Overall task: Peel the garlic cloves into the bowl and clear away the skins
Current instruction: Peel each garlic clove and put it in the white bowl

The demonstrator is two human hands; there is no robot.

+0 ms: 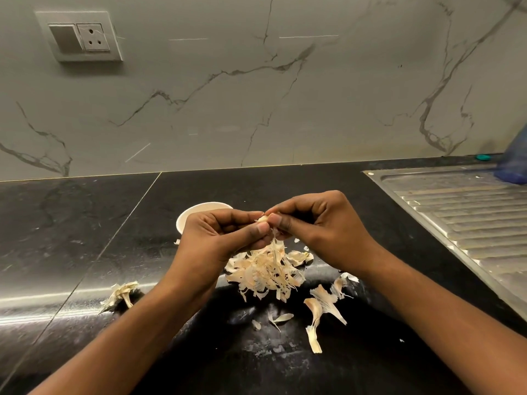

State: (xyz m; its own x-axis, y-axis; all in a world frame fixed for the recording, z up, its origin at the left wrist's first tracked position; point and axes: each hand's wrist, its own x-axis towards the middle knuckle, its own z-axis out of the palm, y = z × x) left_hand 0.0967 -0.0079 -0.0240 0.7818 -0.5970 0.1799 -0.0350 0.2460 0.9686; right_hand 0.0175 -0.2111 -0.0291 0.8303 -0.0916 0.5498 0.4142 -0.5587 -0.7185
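Observation:
A pale garlic clove [263, 218] is pinched between the fingertips of both hands above the black counter. My left hand [219, 238] grips it from the left and my right hand [316, 223] pinches it from the right. A strand of skin hangs from the clove down to a heap of papery garlic skins [265, 270] on the counter. Behind my left hand stands a white bowl [189, 216]; its inside is hidden.
Loose skin pieces [319, 309] lie to the right of the heap and a garlic stem scrap [121, 293] lies at the left. A steel sink drainboard [467, 220] fills the right side. A blue bag [514, 158] stands at the far right by the marble wall.

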